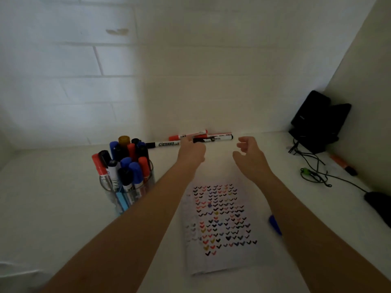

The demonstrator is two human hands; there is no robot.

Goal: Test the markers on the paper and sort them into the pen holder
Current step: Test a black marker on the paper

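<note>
Several markers lie in a row against the back wall: a red-capped one point(186, 135), a white one with a black cap point(164, 143) and a black marker point(221, 138). My left hand point(191, 152) reaches to that row, and its fingertips close on the left end of the black marker, which still lies on the table. To the right of it, my right hand point(249, 155) hovers with fingers apart, holding nothing. The paper point(220, 263), covered in coloured check marks, lies under my forearms. The clear pen holder point(132, 195), at the left, is packed with red, blue and black markers.
A blue marker point(275, 225) lies right of the paper, partly under my right forearm. An orange marker point(343, 165) rests by the right wall. A black device point(315, 121) with tangled cables point(313, 172) fills the back right corner. A dark object point(378, 206) sits at the right edge.
</note>
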